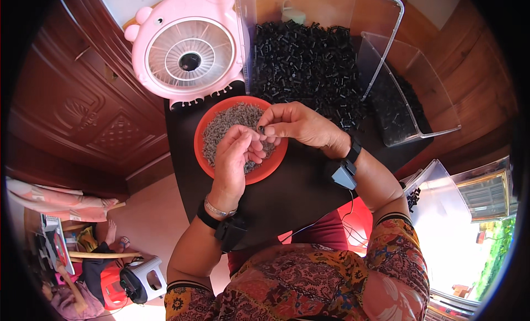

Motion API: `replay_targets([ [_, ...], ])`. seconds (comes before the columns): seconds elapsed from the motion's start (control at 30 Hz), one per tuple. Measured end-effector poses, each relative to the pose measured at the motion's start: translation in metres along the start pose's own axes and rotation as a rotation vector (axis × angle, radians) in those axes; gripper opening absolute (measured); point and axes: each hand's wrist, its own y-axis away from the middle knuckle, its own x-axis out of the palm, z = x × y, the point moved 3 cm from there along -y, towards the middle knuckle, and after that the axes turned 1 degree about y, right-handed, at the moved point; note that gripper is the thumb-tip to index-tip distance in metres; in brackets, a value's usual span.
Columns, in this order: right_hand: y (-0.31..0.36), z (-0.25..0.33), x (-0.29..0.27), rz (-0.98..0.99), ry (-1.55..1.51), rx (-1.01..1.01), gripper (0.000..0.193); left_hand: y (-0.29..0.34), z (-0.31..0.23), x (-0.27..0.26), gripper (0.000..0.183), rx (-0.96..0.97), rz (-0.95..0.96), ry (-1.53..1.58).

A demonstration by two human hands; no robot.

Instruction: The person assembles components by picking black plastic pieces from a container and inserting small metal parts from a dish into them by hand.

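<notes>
And here we are over the round red-orange plastic bowl, heaped with small grey pieces, on the dark tabletop. The right hand has thumb and forefinger pinched on a tiny dark piece, held just above the heap. Up close comes the left hand, fingers curled inward, its tips right by that pinch; whether they grip anything, I cannot tell. Delicate stuff! The judgement from here: grip near the end, leave the other end clear for the left fingertips, and squeeze only enough to stop it rolling. Working over the bowl looks wise, since a dropped bit would probably land inside, though it could get lost among the grey. Steady wrists will matter. Beyond, the stubby black cylindrical pieces lie piled by a clear plastic bin, best left undisturbed by that right forearm.
</notes>
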Motion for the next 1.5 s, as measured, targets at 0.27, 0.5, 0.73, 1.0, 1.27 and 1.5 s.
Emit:
replay_targets([
  [0.27,-0.001,-0.001,0.010,-0.088,0.041,-0.185,0.017,0.000,0.005,0.002,0.024,-0.013,-0.011,-0.012],
  [0.5,0.005,0.011,0.025,-0.202,0.100,-0.200,0.013,-0.001,0.009,0.001,0.022,0.006,0.023,0.036],
  [0.73,0.002,0.008,0.019,-0.060,-0.013,-0.223,0.014,-0.003,0.009,0.004,0.019,0.020,0.108,0.180],
  [1.0,-0.004,0.000,0.008,-0.191,0.052,-0.257,0.011,-0.006,0.012,-0.006,0.019,-0.052,0.099,0.479],
  [1.27,0.006,0.003,0.027,-0.104,1.311,-0.375,0.012,-0.006,0.005,-0.011,0.018,-0.013,0.059,0.431],
  [1.5,0.001,-0.004,0.025,-0.168,1.165,-0.365,0.008,-0.008,0.002,-0.012,0.018,0.032,0.060,0.380],
])
